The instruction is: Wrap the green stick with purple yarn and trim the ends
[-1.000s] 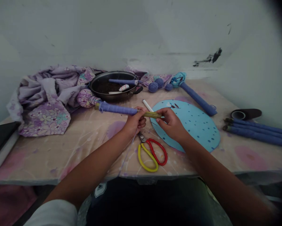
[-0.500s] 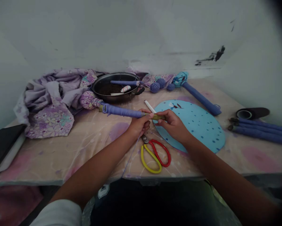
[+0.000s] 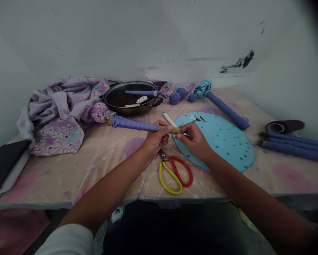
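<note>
A stick (image 3: pixel 137 124), wrapped in purple yarn along much of its length, is held level over the table between my two hands. My left hand (image 3: pixel 159 138) is closed around it where the yarn wrapping ends, and a loose strand of yarn (image 3: pixel 147 173) runs from there down past the table edge. The fingers of my right hand (image 3: pixel 193 139) pinch the bare greenish end of the stick. Scissors (image 3: pixel 175 175) with one yellow and one red handle lie below the hands. Behind my right hand is a round blue dotted sheet (image 3: pixel 225 141), with a white marker (image 3: pixel 169 119) at its left edge.
At the back stands a black pan (image 3: pixel 131 97) holding a purple stick. Beside it are purple yarn balls (image 3: pixel 177 95) and a blue-topped wrapped stick (image 3: pixel 225 108). Floral cloth (image 3: pixel 58 113) is heaped left. Several wrapped sticks (image 3: pixel 294 145) lie right, near a dark tube (image 3: pixel 285 126).
The view has shifted slightly, moving the scene a little to the right. The stick has turned a little in my hands, and both hands stay on it.
</note>
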Tool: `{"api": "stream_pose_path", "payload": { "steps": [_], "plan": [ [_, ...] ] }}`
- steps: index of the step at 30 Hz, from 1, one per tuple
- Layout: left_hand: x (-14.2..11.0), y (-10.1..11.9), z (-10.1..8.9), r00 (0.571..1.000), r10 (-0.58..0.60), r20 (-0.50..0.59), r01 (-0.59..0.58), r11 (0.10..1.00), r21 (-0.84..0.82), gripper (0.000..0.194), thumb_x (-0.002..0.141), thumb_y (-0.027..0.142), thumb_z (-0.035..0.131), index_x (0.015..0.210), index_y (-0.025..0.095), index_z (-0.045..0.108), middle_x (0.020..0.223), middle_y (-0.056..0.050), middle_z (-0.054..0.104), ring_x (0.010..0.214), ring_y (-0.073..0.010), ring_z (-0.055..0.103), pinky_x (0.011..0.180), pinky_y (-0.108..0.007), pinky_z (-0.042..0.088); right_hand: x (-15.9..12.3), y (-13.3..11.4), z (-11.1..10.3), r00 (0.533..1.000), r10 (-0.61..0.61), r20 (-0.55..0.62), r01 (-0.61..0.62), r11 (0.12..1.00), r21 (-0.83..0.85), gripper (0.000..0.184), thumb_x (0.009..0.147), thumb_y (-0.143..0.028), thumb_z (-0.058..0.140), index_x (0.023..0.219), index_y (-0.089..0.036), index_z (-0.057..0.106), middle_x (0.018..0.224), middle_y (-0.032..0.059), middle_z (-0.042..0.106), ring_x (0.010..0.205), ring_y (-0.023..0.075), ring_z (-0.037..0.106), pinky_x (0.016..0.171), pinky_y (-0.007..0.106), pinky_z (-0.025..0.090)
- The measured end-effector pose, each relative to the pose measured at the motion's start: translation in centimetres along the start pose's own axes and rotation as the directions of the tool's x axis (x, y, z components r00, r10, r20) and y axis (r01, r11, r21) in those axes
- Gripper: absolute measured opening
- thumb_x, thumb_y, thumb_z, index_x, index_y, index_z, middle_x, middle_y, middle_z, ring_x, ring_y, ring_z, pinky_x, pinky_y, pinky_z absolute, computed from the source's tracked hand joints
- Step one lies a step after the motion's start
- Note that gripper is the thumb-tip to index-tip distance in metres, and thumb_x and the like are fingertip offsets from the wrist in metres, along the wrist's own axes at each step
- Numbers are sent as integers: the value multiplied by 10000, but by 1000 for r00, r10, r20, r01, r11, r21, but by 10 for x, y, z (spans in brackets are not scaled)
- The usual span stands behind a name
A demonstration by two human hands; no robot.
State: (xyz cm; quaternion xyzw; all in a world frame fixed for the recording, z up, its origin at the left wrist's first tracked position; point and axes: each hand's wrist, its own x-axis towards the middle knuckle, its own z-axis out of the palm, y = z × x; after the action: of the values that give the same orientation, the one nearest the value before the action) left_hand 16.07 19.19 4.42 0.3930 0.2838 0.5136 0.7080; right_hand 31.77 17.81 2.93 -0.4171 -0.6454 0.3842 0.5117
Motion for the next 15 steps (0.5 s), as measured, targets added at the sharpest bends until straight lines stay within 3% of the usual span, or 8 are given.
{"api": "stream_pose_path", "payload": {
  "steps": [3,5,6,8,10,12,15],
  "plan": [
    [0,-1,0,1000,6,-5,-6,1000,8,341,612,289,736,751,203,436,425,121,345,312,-5,202,345,-146,110,1,-4,-2,934,344,91,-356,904,238,345,828,-567,478,925,-238,446,705,-9,573,552,133,561,512,288,474],
    [1,-2,0,1000,6,-2,-5,1000,20,330,606,292,739,745,198,456,412,124,317,315,-6,204,348,-148,115,2,-6,-2,891,430,145,-454,860,235,375,816,-580,486,882,-212,478,645,-2,568,488,121,535,453,259,426],
    [1,-3,-1,1000,8,-4,-8,1000,26,322,605,294,740,739,193,465,411,121,320,319,-7,210,350,-149,120,2,-6,-2,899,416,136,-436,875,208,358,804,-556,522,856,-204,489,659,7,576,510,125,547,456,256,424],
    [2,-4,-2,1000,17,-14,-16,999,39,301,604,290,737,723,183,483,417,113,338,332,-5,226,358,-149,134,1,-4,-2,957,284,59,-288,953,89,286,803,-478,563,861,-205,502,741,25,597,619,149,588,525,284,464],
    [2,-4,-2,1000,21,-16,-20,999,47,278,606,280,732,709,174,497,427,105,351,347,-4,243,367,-148,149,0,-2,-1,1000,24,-7,-24,990,-140,180,837,-384,540,900,-217,516,841,46,613,767,184,606,667,354,500],
    [2,-4,-2,1000,19,-8,-18,999,45,261,613,278,724,709,170,506,440,100,353,357,-5,255,372,-148,158,-1,-1,-2,974,-225,18,215,903,-371,87,865,-286,496,915,-223,528,926,71,621,891,211,593,803,416,482],
    [2,-3,-2,1000,20,-3,-20,999,42,262,623,267,716,779,179,525,466,100,366,364,-11,260,373,-154,171,-2,0,-5,919,-386,75,370,782,-502,118,874,-207,464,970,-234,528,986,86,611,960,224,575,836,427,480]
  ]
}}
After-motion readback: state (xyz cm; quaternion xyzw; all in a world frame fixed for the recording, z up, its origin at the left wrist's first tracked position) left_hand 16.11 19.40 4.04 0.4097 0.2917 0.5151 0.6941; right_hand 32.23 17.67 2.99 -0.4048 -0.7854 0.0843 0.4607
